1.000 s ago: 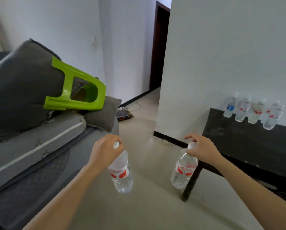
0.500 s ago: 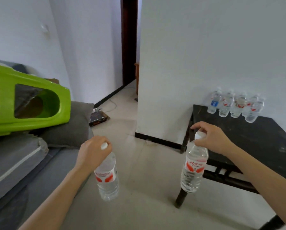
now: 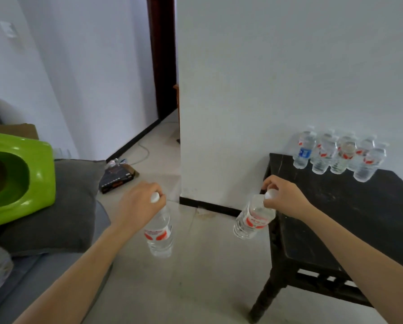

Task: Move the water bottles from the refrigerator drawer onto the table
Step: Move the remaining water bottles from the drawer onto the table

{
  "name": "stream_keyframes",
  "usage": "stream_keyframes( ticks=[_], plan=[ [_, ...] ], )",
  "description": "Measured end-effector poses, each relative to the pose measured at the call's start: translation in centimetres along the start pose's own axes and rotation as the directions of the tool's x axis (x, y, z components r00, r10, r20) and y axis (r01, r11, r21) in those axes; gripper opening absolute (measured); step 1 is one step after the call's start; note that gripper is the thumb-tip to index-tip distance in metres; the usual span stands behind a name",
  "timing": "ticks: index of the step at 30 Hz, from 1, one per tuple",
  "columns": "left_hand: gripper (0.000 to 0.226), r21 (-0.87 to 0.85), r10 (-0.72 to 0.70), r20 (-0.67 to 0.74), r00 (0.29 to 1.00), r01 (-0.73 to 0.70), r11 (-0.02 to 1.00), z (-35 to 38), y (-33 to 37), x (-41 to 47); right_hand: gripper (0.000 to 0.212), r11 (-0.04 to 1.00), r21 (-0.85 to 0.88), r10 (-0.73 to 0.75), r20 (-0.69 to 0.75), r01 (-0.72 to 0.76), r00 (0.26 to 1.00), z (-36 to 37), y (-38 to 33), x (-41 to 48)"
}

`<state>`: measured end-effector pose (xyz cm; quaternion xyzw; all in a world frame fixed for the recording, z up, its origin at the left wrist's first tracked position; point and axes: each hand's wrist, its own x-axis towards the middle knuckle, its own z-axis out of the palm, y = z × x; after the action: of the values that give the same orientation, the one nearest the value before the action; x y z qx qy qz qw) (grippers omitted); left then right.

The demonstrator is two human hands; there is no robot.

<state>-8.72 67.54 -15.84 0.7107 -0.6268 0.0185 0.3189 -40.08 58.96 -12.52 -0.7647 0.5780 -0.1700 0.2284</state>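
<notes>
The left hand (image 3: 138, 204) curls its fingers around the white cap of a water bottle (image 3: 159, 232) hanging upright over the floor. The right hand (image 3: 282, 197) pinches a second bottle (image 3: 253, 218) by its cap, tilted, just beside the dark table (image 3: 359, 218). More bottles (image 3: 336, 155) stand beyond the right hand.

The left forearm (image 3: 79, 265) and right forearm (image 3: 350, 239) reach forward, bare and well apart. The left hand (image 3: 138, 205) is knuckles-up, fingers curled round the cap and neck of an upright water bottle (image 3: 159, 233). The right hand (image 3: 283, 197) pinches the white cap of a tilted water bottle (image 3: 254, 218).
</notes>
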Motion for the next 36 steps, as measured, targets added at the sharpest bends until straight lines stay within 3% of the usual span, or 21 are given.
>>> stream_keyframes(
  ticks=[8,11,16,20,24,30,36],
  plan=[
    [0.009,-0.057,0.082,0.206,0.975,-0.072,0.996,8.2,-4.2,12.1,0.025,0.993,-0.065,0.099,-0.003,-0.099,0.995,1.1,0.4,10.0],
    [0.013,-0.075,0.167,0.233,0.958,-0.153,0.985,10.7,-4.6,17.9,0.021,0.983,-0.052,0.169,-0.103,-0.175,0.98,-0.6,0.5,13.5],
    [0.049,-0.166,0.34,0.198,0.919,-0.311,0.936,15.4,-2.8,26.9,0.02,0.935,0.046,0.348,-0.312,-0.351,0.884,-2.9,2.3,17.3],
    [0.054,-0.211,0.386,0.229,0.894,-0.341,0.916,19.2,-0.6,30.7,0.019,0.874,0.136,0.479,-0.405,-0.467,0.779,-2.8,4.9,19.4],
    [0.027,-0.267,0.396,0.32,0.861,-0.319,0.909,23.5,2.7,34.4,0.018,0.811,0.151,0.57,-0.425,-0.566,0.703,-4.0,8.2,22.0],
    [0.009,-0.349,0.517,0.388,0.763,-0.398,0.849,30.5,10.2,38.6,0.015,0.75,0.167,0.642,-0.413,-0.64,0.645,-6.5,16.3,24.1],
    [0.013,-0.407,0.623,0.43,0.654,-0.475,0.78,36.3,19.4,43.4,0.024,0.739,0.176,0.651,-0.434,-0.65,0.623,-10.9,25.5,28.1]
  ],
)
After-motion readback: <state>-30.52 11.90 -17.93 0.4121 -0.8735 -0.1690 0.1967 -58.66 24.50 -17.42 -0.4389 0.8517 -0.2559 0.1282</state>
